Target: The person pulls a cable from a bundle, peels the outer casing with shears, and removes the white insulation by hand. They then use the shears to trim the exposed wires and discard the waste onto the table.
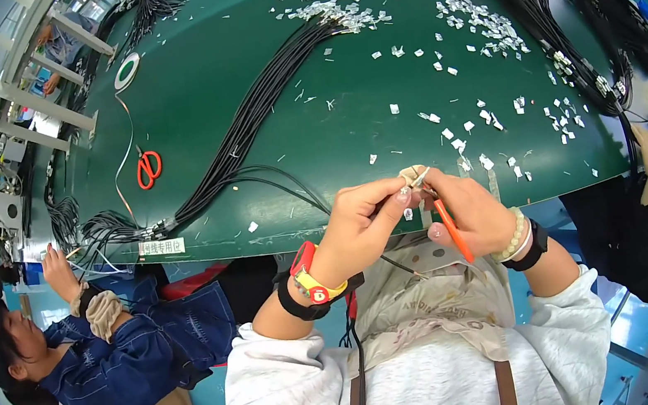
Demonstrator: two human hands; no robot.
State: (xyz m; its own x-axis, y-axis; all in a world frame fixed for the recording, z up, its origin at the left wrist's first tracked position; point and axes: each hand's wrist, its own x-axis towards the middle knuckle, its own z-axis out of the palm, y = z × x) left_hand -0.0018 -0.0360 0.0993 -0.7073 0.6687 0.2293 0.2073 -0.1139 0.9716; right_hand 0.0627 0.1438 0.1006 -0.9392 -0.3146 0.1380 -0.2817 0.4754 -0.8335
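Note:
My left hand (367, 219) is closed, thumb and fingertips pinched together just over the table's front edge. Something small and pale sits at those fingertips; the fingers hide most of it. Close beside it, my right hand (472, 214) grips a tool with an orange handle (452, 230), its tip meeting the left fingertips. Whether the tool is scissors or cutters does not show. Black cables (287, 176) run from a long bundle (245, 124) toward my left hand and pass out of sight behind it. A thin black cable end (402, 267) shows below that hand, over my apron.
The green table (180, 81) carries scattered white scraps (482, 24), red-handled scissors (149, 168) and a tape roll (127, 71). More black cable bundles (541, 27) lie at the right. A person in denim (129, 357) sits at my left, another in black (639, 239) at my right.

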